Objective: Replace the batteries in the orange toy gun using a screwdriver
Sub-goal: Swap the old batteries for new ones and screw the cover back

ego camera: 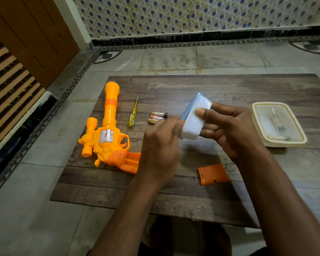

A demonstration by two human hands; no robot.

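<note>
Head view, from the left: the gun [107,133] lies near the counter's [174,196] left edge, grip open, ready for refilling. Beside it rest the screwdriver [133,113] and three batteries [158,117], probably the old ones set aside. At the middle, the left hand [159,152] pinches a white box's [194,117] blue lid while the right hand [229,126] clamps its body, likely to fetch new cells. The cover [213,174] waits nearby; a tub [279,124] sits near the right edge.

Glossy plastic toy gun [107,137], matt wood tbl [192,85].
</note>
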